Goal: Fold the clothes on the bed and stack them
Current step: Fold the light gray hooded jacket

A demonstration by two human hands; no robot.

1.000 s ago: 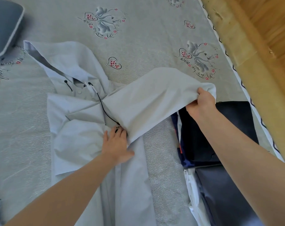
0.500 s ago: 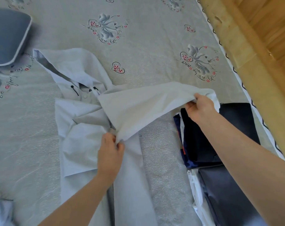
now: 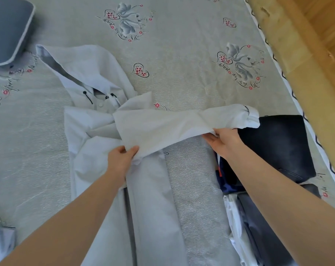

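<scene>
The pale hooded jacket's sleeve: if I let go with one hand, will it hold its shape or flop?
Probably flop. The sleeve sags between the left hand and the right hand, so the fabric looks thin and limp. It creases sharply on the jacket, which suggests it is light. Its cuff droops over the dark folded stack, so it may drag there.

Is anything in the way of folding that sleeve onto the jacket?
Nothing visible. The left hand and right hand hold the sleeve above the pale hooded jacket; only the jacket's own cloth lies beneath.
</scene>
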